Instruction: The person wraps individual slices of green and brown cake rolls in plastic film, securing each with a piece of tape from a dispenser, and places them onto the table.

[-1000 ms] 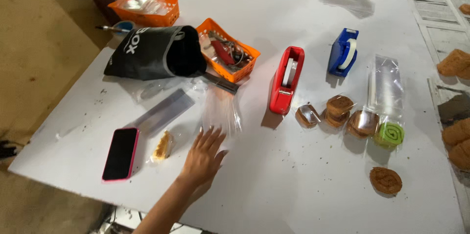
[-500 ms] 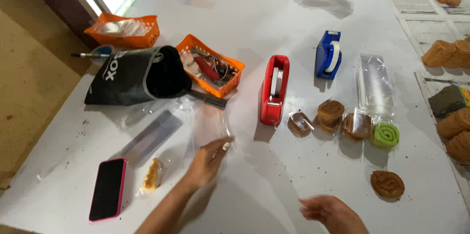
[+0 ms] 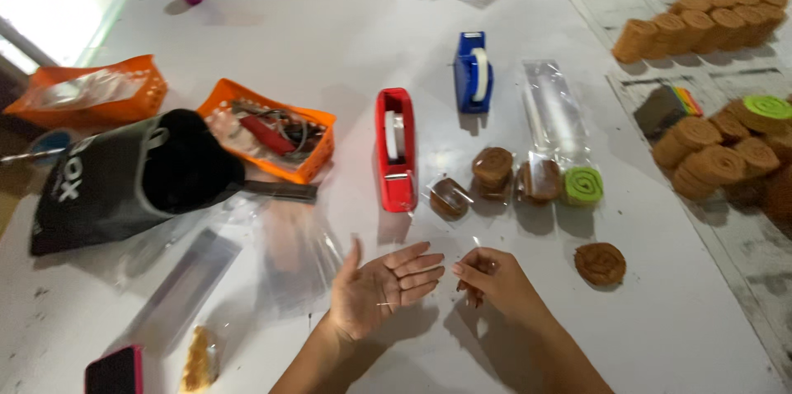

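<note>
Head view: left hand (image 3: pixel 381 287) lies palm up, fingers spread and holding nothing, at lower centre of the frame; right hand (image 3: pixel 493 277) sits just beside it with fingertips pinched together, and whether they clamp anything I cannot tell. Clear plastic sleeves (image 3: pixel 290 255) lie flat on the white table (image 3: pixel 313 39) just left of the left hand, and a brown rolled cake (image 3: pixel 600 263) sits near the right hand to its right. Above the hands, mid-frame: red tape dispenser (image 3: pixel 394 149), blue tape dispenser (image 3: pixel 473 70), wrapped brown rolls (image 3: pixel 492 169).
</note>
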